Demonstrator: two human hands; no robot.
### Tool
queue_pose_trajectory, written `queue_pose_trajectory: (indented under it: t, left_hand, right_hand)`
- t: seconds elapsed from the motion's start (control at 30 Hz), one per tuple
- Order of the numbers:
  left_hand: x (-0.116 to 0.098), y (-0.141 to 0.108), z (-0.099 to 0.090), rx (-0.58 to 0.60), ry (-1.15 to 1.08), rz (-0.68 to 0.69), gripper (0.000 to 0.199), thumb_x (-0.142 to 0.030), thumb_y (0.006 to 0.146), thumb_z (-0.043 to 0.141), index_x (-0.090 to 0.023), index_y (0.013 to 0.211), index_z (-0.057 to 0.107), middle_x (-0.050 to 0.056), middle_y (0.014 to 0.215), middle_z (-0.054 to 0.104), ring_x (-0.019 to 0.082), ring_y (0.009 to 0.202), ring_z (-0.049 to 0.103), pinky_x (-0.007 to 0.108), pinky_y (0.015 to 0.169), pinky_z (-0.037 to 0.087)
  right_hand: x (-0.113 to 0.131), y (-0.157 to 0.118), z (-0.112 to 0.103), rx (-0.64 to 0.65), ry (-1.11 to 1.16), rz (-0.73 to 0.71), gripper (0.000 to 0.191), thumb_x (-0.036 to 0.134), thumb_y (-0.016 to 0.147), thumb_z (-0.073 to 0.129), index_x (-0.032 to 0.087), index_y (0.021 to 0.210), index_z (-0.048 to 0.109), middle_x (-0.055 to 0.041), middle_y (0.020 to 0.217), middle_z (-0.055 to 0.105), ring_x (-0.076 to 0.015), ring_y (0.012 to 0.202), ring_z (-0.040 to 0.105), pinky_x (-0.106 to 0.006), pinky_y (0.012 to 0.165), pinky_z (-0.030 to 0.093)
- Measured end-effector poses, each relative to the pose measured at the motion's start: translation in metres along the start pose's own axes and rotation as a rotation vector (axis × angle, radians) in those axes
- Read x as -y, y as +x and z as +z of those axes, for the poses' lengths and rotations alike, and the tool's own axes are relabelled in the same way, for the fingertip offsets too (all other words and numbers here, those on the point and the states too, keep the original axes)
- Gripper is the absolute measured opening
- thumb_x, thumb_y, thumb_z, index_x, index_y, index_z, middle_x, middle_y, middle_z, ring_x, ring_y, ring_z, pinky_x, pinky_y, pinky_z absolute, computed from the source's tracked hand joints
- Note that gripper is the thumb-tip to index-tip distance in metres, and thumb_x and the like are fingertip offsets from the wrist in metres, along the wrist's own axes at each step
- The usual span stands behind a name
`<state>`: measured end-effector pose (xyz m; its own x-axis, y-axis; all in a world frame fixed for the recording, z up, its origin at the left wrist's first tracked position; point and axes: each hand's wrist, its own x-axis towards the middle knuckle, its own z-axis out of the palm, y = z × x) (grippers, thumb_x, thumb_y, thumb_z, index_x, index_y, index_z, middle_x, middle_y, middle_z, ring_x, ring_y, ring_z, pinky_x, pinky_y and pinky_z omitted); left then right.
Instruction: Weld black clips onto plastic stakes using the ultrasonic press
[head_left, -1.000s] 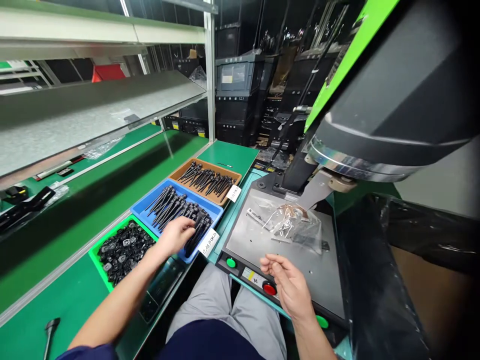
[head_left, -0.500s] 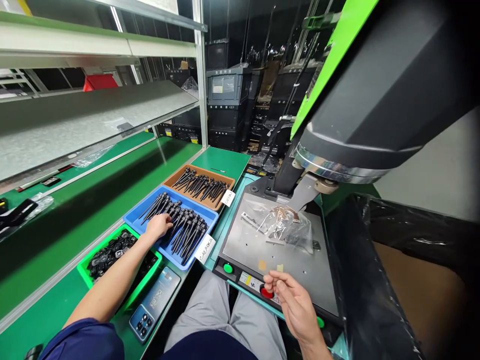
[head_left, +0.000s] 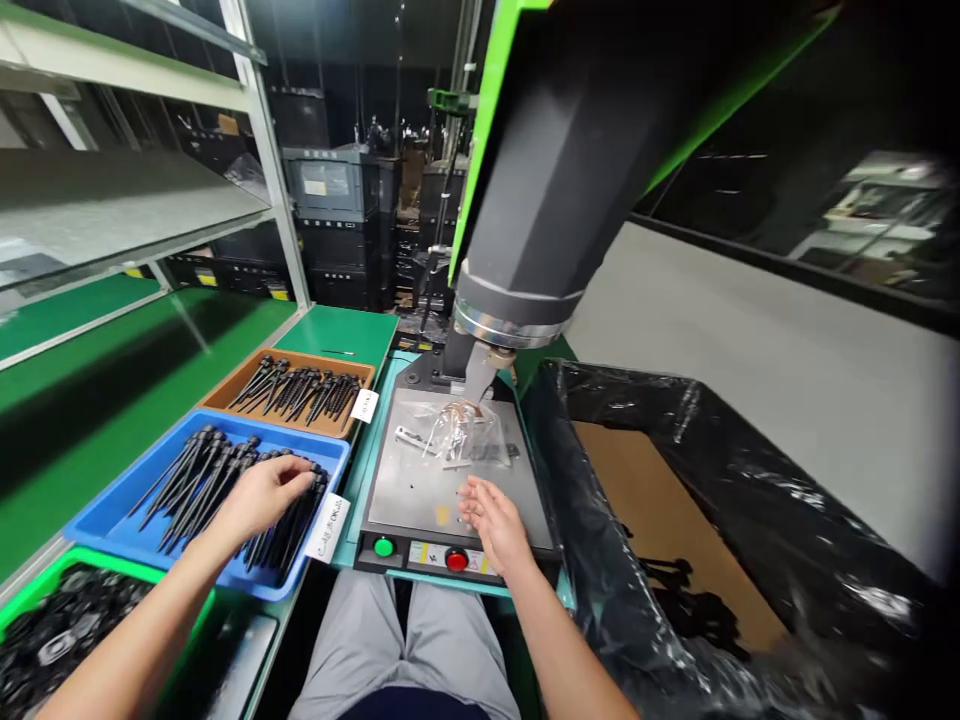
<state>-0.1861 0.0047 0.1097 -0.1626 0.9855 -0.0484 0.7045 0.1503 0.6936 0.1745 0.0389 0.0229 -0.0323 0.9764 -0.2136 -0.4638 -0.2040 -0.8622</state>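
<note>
My left hand point(head_left: 262, 492) hovers over the right part of a blue tray point(head_left: 97, 520) filled with black rod-like parts with thick heads point(head_left: 199, 480). Its thumb and fingers are curled together near the part heads; whether a part is between them is hard to see. My right hand point(head_left: 495, 520) is held above the front of the machine's metal plate point(head_left: 405, 500), palm turned inward, fingers stretched, nothing in them. Further back on the plate lies a crumpled clear plastic bag point(head_left: 472, 435), below the machine's metal tip point(head_left: 480, 372).
Behind the blue tray stands a brown tray point(head_left: 217, 392) of similar parts; a green tray point(head_left: 154, 572) of small black pieces is in front. A green button point(head_left: 384, 547) and red button point(head_left: 457, 560) line the machine's base. A box lined with black plastic point(head_left: 600, 540) stands right.
The view has turned right. My left hand has shifted across the blue tray to its right side. My right hand has moved forward from the red button over the plate, its fingers now straighter.
</note>
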Motion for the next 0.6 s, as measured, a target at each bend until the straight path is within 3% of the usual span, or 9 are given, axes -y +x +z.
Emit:
queue_pose_trajectory:
  t: [0.07,0.17,0.23,0.33,0.43,0.6]
  left_hand:
    - [-0.034,0.002,0.030,0.222,-0.256,0.026,0.033,-0.049,0.072,0.068,-0.018,0.085,0.073,0.006,0.083,0.074,0.023,0.079,0.066,0.032,0.075,0.051]
    - [-0.072,0.002,0.083,0.566,-0.568,-0.083,0.035,-0.047,0.069,0.075,-0.014,0.082,0.071,0.008,0.080,0.072,0.021,0.075,0.066,0.030,0.067,0.052]
    - [-0.087,0.003,0.119,0.660,-0.724,-0.171,0.036,-0.044,0.067,0.079,-0.014,0.084,0.070,0.011,0.089,0.072,0.020,0.079,0.067,0.028,0.069,0.053]
    - [-0.099,0.007,0.166,0.660,-1.047,-0.312,0.039,-0.042,0.068,0.080,-0.013,0.092,0.067,0.014,0.101,0.070,0.018,0.085,0.068,0.028,0.076,0.055]
    - [-0.107,0.015,0.196,0.603,-1.431,-0.469,0.040,-0.043,0.077,0.074,-0.012,0.099,0.063,0.017,0.112,0.067,0.020,0.090,0.069,0.030,0.080,0.057]
    - [-0.112,0.034,0.209,0.227,-1.858,-0.613,0.024,-0.033,0.090,0.059,-0.013,0.103,0.058,0.016,0.110,0.067,0.021,0.096,0.069,0.030,0.078,0.060]
  right_hand:
    - [0.005,0.015,0.002,-0.036,0.093,0.037,0.043,0.049,0.074,0.079,0.018,0.102,0.067,-0.0062,0.094,0.070,-0.0154,0.073,0.065,-0.023,0.058,0.053]
    - [0.012,0.035,0.007,-0.071,0.241,0.160,0.036,0.051,0.086,0.066,0.018,0.099,0.064,-0.0087,0.098,0.069,-0.0171,0.077,0.066,-0.027,0.061,0.057]
    - [0.014,0.045,0.010,-0.112,0.353,0.230,0.035,0.053,0.092,0.056,0.019,0.097,0.062,-0.0095,0.099,0.068,-0.0182,0.081,0.066,-0.031,0.063,0.059]
    - [0.014,0.055,0.010,-0.224,0.529,0.241,0.031,0.050,0.095,0.052,0.021,0.091,0.060,-0.0072,0.095,0.067,-0.0166,0.084,0.066,-0.030,0.068,0.059]
    - [0.014,0.063,0.004,-0.278,0.614,0.202,0.027,0.043,0.097,0.049,0.021,0.084,0.058,-0.0040,0.089,0.066,-0.0142,0.082,0.066,-0.027,0.069,0.058]
    - [0.027,0.074,-0.015,-0.247,0.609,0.056,0.020,0.031,0.090,0.061,0.023,0.074,0.054,0.0023,0.067,0.061,-0.0151,0.073,0.066,-0.029,0.067,0.057]
